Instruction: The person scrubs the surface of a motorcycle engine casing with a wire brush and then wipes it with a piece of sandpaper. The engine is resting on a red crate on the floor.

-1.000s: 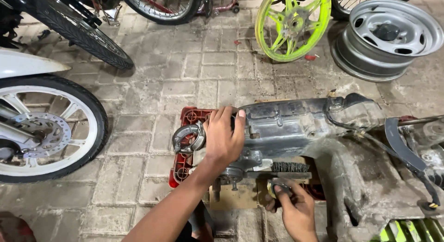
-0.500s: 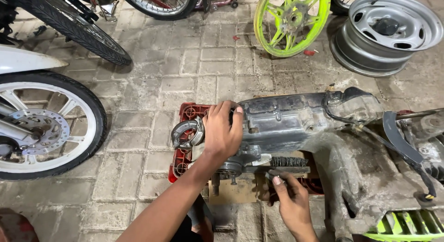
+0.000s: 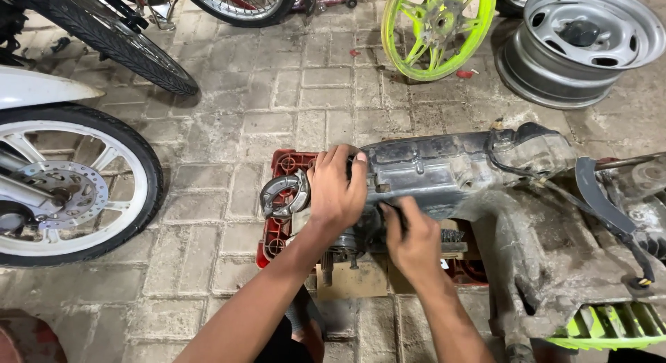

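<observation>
Paved brick floor, workshop yard, wheels all round. Head view only:

- engine casing, grey and grimy, lies on its side across a red plastic crate; cardboard scrap under its near edge
- left hand spread flat over casing's left end, fingers curled over the top edge, pinning it steady
- right hand closed around a wire brush, bristles against casing's lower flank
- step looks like scrubbing dirt off the casing; next stroke needs left hand's hold firm and the brush kept on the caked seam
- crate: holds brake shoes at its left end, just beside left hand; rest hidden by casing
- nearby: white motorcycle wheel left, lime-green wheel and silver steel rim at the far side
</observation>
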